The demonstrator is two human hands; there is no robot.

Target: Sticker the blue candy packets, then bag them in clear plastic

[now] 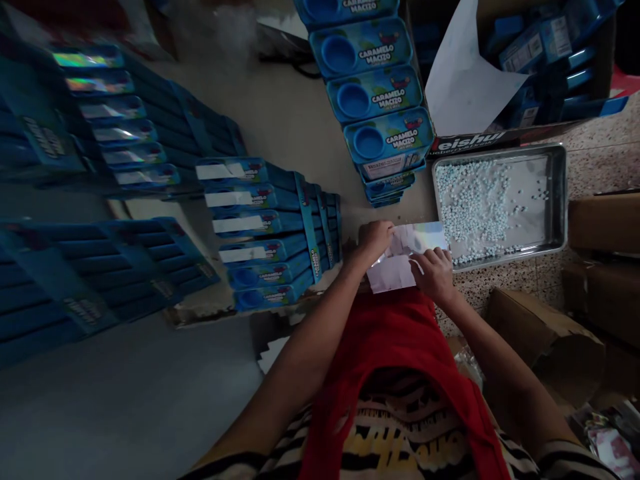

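Note:
A pale sheet (393,275) with a shiny, iridescent upper strip lies at the table's front edge, just above the red apron. Its exact kind I cannot make out. My left hand (376,241) grips the upper left part, fingers closed at its edge. On the right part rests my right hand (436,272), its bent fingers pinching the sheet near the shiny strip. Close to the right hand stands a metal tray (559,220) with many small pale blue balls (473,207) spread mostly over its left side.
A row of blue "Caramelo Macizo" boxes (387,137) stands beyond my hands. Bundled stacks of blue boxes (265,227) fill the left. At the upper right, a carton (475,141) holds blue packs and a white paper (467,80). Brown cardboard boxes (547,340) lie at the lower right.

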